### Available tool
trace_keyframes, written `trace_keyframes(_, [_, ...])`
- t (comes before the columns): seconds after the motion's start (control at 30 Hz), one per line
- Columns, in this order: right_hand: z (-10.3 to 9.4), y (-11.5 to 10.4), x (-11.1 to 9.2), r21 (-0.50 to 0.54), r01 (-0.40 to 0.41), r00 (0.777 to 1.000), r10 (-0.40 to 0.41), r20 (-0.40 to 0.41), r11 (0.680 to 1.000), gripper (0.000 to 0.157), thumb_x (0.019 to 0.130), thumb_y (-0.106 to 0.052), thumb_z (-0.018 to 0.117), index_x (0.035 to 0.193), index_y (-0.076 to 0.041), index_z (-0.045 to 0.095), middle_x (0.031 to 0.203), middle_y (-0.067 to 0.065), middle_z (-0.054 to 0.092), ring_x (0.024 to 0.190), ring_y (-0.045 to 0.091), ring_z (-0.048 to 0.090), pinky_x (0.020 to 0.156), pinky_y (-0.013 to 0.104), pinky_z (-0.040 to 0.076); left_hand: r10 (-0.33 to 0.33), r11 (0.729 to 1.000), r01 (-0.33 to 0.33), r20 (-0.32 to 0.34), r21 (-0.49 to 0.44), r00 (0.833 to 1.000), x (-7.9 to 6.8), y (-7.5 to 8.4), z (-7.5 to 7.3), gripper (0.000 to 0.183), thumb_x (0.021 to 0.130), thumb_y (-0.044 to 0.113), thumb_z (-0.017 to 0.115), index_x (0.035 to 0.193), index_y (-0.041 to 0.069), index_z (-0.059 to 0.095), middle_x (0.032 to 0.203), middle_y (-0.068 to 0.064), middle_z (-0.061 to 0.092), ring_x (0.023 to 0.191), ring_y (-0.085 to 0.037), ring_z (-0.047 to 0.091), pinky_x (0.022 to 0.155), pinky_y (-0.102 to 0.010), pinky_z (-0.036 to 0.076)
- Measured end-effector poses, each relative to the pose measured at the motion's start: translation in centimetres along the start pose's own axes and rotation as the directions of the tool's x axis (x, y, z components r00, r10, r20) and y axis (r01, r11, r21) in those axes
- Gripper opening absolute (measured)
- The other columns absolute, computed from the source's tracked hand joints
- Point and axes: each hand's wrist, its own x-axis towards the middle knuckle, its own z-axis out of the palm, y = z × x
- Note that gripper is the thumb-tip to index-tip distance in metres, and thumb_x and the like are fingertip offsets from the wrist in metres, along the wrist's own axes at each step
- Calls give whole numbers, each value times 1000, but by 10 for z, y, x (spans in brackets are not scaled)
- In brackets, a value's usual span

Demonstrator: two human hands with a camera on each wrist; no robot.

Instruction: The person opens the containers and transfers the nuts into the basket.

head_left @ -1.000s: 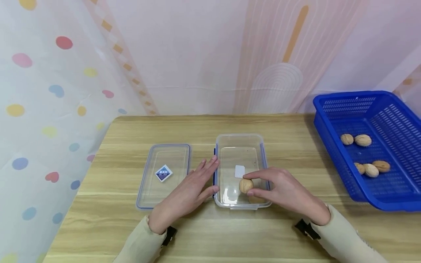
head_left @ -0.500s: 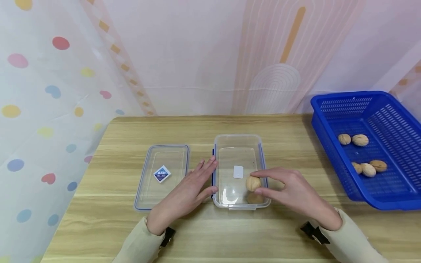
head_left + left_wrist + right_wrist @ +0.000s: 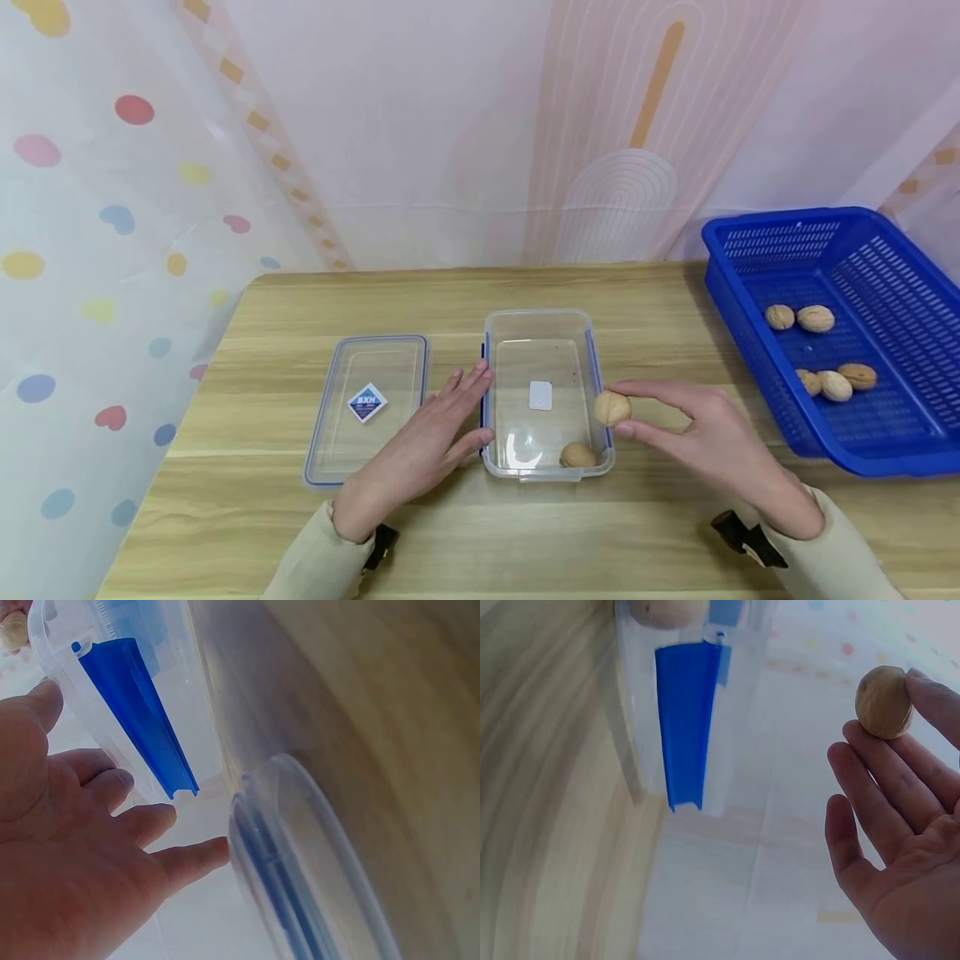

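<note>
Between thumb and fingertips my right hand pinches a walnut above the right rim of a clear plastic box. In the right wrist view that walnut is held up off the table, level with or above the box's blue side clip. Another walnut lies inside the box, in its near right corner. My left hand has its fingers extended, touching the box's left side. The left wrist view has these fingers beside the box's other blue clip.
A clear lid with blue edging lies on the table left of the box, partly under my left forearm. At the right stands a blue basket holding several walnuts. A patterned cloth hangs behind the table.
My right hand has lifted the walnut from inside the box up and rightward to its right rim. The walnut left in the corner is now uncovered. My left hand has stayed at the box.
</note>
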Motion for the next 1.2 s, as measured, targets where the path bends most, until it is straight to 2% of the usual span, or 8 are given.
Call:
trace_keyframes(0.17, [-11, 5, -5, -7, 29, 997, -30, -75, 1000, 48, 75, -5, 91, 119, -18, 79, 113, -4, 78, 103, 10, 73, 92, 9, 47, 7, 1000, -7, -4, 7, 1000, 1, 0, 0, 74, 107, 40, 55, 166, 12, 21, 171, -2, 12, 156, -39, 15, 118, -68, 23])
trace_keyframes(0.43, [-25, 8, -14, -18, -7, 993, 4, -121, 1000, 51, 74, -4, 91, 121, -20, 79, 114, -7, 77, 108, -6, 66, 91, 7, 46, 5, 1000, -5, 1, 5, 1000, 1, 0, 0, 74, 107, 41, 55, 166, 11, 21, 172, -2, 13, 156, -38, 15, 118, -68, 23])
trace_keyframes(0.63, [-34, 9, -20, -24, -29, 990, 25, -136, 999, 53, 74, 0, 90, 122, -19, 78, 117, -11, 75, 110, -9, 63, 91, 6, 45, 1, 1000, -1, 2, 3, 1000, 0, 0, -1, 74, 107, 41, 56, 166, 12, 21, 171, -3, 13, 156, -39, 15, 118, -68, 23])
trace_keyframes(0.73, [-40, 10, -23, -46, -33, 989, 26, -144, 998, 54, 73, 3, 90, 123, -18, 78, 119, -20, 72, 84, -12, 60, 79, 7, 45, 2, 1000, -2, 1, 1, 1000, -1, 0, -1, 74, 107, 40, 56, 166, 12, 21, 171, -3, 14, 156, -38, 15, 118, -68, 24])
trace_keyframes(0.87, [-47, 11, -27, -68, -65, 986, 54, -160, 996, 52, 75, 2, 89, 122, -17, 78, 119, -32, 66, 53, -6, 29, 57, 12, 35, 3, 1000, -3, 2, -1, 1000, -1, 0, -1, 73, 107, 40, 56, 166, 12, 21, 172, -2, 13, 156, -38, 15, 118, -69, 24])
trace_keyframes(1.0, [-53, 12, -30, -78, -108, 979, 92, -185, 991, 49, 78, 1, 88, 123, -17, 78, 117, -36, 64, 47, -8, 18, 45, 17, 27, 2, 1000, -2, 3, -1, 1000, 0, 0, -1, 73, 107, 40, 55, 166, 12, 21, 172, -2, 13, 156, -38, 15, 118, -68, 24])
trace_keyframes(1.13, [-59, 15, -34, -103, -145, 968, 120, -221, 984, 48, 78, -1, 89, 122, -16, 78, 114, -39, 63, 48, -5, 21, 44, 20, 25, 3, 1000, -3, 1, 4, 1000, 0, 0, -1, 74, 107, 40, 55, 166, 12, 22, 171, -3, 14, 156, -39, 15, 118, -68, 24])
trace_keyframes(1.2, [-63, 16, -37, -106, -158, 962, 129, -240, 982, 47, 78, -1, 89, 121, -16, 78, 104, -38, 65, 46, -2, 22, 43, 20, 23, 4, 1000, -4, 2, 6, 1000, 0, -1, -1, 74, 107, 41, 55, 166, 12, 22, 172, -3, 14, 156, -39, 15, 118, -68, 25])
